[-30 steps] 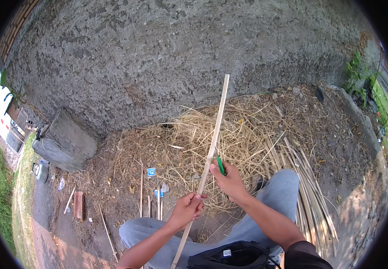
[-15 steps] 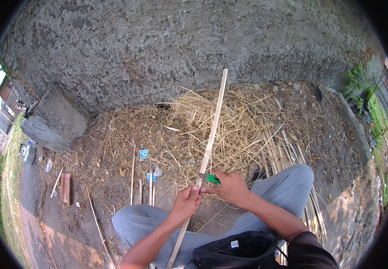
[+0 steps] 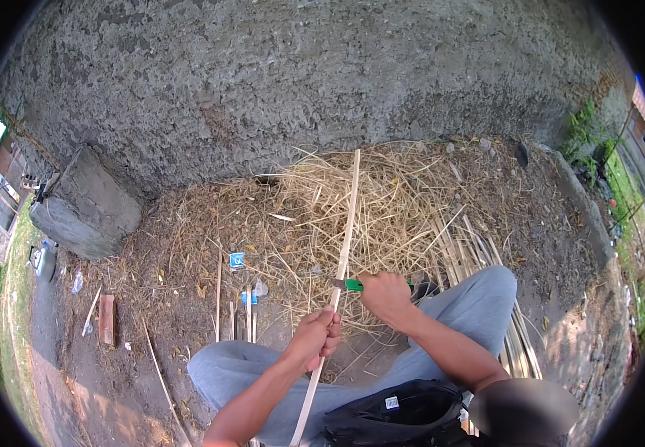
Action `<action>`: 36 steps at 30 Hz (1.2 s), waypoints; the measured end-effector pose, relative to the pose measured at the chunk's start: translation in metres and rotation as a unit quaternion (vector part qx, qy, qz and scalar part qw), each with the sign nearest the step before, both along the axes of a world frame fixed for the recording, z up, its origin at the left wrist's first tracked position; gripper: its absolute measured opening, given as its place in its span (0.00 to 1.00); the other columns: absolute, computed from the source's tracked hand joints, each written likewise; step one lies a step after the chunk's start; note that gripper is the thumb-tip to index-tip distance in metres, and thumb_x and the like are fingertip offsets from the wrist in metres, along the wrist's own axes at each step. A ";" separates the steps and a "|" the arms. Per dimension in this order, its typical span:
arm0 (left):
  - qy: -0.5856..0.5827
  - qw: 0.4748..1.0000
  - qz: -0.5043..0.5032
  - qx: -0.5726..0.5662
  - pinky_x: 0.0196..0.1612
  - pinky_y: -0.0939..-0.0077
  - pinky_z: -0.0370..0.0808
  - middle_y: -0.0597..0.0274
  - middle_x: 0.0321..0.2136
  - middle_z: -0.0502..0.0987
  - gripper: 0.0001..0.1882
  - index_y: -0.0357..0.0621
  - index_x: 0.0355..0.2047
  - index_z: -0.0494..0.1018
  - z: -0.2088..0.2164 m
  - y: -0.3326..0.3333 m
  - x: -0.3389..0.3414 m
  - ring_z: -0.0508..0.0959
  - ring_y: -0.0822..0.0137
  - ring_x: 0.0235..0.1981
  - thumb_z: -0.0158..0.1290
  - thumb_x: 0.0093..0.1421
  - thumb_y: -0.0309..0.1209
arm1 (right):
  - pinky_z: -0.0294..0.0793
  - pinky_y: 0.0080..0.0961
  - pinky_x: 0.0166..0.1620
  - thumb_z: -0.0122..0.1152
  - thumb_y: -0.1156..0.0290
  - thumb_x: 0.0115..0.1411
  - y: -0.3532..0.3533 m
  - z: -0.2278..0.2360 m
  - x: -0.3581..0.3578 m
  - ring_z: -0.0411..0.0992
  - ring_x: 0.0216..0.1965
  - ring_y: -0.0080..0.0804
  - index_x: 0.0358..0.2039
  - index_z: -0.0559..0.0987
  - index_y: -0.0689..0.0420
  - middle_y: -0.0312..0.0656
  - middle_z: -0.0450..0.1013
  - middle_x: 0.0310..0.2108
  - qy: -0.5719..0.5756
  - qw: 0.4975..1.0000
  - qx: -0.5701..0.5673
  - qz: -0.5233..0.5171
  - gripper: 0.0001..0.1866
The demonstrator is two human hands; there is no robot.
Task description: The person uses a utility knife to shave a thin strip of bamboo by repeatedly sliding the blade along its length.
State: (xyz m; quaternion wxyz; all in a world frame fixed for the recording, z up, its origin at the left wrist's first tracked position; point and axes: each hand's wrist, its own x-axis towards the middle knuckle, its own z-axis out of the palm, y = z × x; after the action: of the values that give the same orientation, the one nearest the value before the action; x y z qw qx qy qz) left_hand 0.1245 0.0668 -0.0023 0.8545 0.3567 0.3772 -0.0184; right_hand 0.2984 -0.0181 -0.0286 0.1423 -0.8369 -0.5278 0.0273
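Note:
A long pale bamboo strip [image 3: 351, 216] slants from my lap out over the straw-like shavings. My left hand [image 3: 313, 340] is closed around its near part, above my crossed legs. In my right hand [image 3: 386, 299] is a knife with a green handle [image 3: 354, 284]. Its short blade lies across the strip, a little beyond my left hand. The fingers of my right hand are wrapped round the handle and apart from the left hand.
Loose shavings [image 3: 389, 201] are heaped before a rough grey wall [image 3: 300, 82]. More strips [image 3: 516, 350] lie beside my right leg. A concrete block [image 3: 91, 201], a brick [image 3: 107, 319] and blue packets [image 3: 237, 260] are on the left. A black bag [image 3: 389, 413] rests on my lap.
The bamboo strip's far end has come nearer to me. My right hand and the knife have shifted slightly away from me and right, parting from my left hand.

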 end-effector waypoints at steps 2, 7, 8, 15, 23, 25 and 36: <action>-0.002 1.000 -0.012 0.005 0.14 0.81 0.45 0.76 0.16 0.53 0.14 0.47 0.32 0.61 0.001 0.009 0.002 0.50 0.81 0.12 0.34 0.73 0.38 | 0.76 0.40 0.25 0.53 0.71 0.56 0.004 0.003 0.000 0.78 0.22 0.46 0.28 0.78 0.58 0.50 0.76 0.20 -0.011 1.000 -0.013 0.002 0.07; -0.017 0.999 -0.024 -0.012 0.13 0.80 0.44 0.77 0.15 0.52 0.14 0.48 0.30 0.61 0.000 0.013 -0.002 0.48 0.81 0.11 0.34 0.73 0.39 | 0.74 0.41 0.23 0.52 0.73 0.54 0.009 -0.005 -0.002 0.76 0.19 0.47 0.25 0.78 0.57 0.50 0.75 0.17 -0.031 0.999 0.015 -0.006 0.07; -0.002 1.000 -0.021 -0.015 0.13 0.81 0.43 0.77 0.15 0.52 0.15 0.49 0.29 0.61 0.000 0.011 -0.001 0.48 0.81 0.12 0.33 0.73 0.39 | 0.76 0.39 0.25 0.52 0.73 0.55 0.013 -0.004 -0.002 0.78 0.22 0.46 0.27 0.78 0.58 0.49 0.76 0.20 -0.035 0.999 -0.023 -0.007 0.06; 0.013 0.995 -0.088 -0.043 0.13 0.81 0.44 0.78 0.15 0.51 0.16 0.50 0.28 0.61 -0.002 -0.012 -0.016 0.48 0.82 0.12 0.34 0.73 0.41 | 0.76 0.46 0.29 0.55 0.74 0.51 0.010 -0.023 0.070 0.76 0.24 0.50 0.26 0.79 0.58 0.55 0.74 0.21 -0.029 0.991 0.041 -0.127 0.05; 0.010 0.998 -0.044 0.038 0.13 0.82 0.46 0.75 0.16 0.55 0.16 0.49 0.29 0.61 -0.014 -0.003 -0.016 0.50 0.81 0.11 0.35 0.72 0.42 | 0.74 0.39 0.21 0.53 0.74 0.53 -0.001 -0.008 0.001 0.76 0.20 0.45 0.26 0.78 0.59 0.49 0.74 0.16 -0.058 0.998 0.013 0.011 0.06; 0.017 0.999 -0.036 0.027 0.13 0.81 0.45 0.76 0.16 0.55 0.16 0.50 0.29 0.61 -0.015 -0.003 -0.018 0.50 0.81 0.11 0.35 0.72 0.42 | 0.73 0.39 0.20 0.53 0.74 0.53 0.002 -0.014 -0.002 0.76 0.19 0.44 0.26 0.78 0.59 0.47 0.74 0.16 -0.077 0.997 0.015 0.016 0.06; -0.097 0.979 -0.055 -0.169 0.12 0.82 0.41 0.78 0.14 0.47 0.18 0.53 0.26 0.59 -0.012 0.000 -0.031 0.44 0.81 0.11 0.32 0.72 0.44 | 0.74 0.36 0.19 0.53 0.75 0.52 0.011 -0.019 0.006 0.76 0.16 0.41 0.22 0.75 0.57 0.46 0.74 0.13 -0.100 0.989 0.113 0.003 0.04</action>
State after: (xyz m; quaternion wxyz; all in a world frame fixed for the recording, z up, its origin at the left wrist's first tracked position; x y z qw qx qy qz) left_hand 0.0939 0.0672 -0.0146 0.9325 0.2273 0.2641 -0.0946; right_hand 0.3042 -0.0071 -0.0475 0.1826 -0.8126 -0.5413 -0.1159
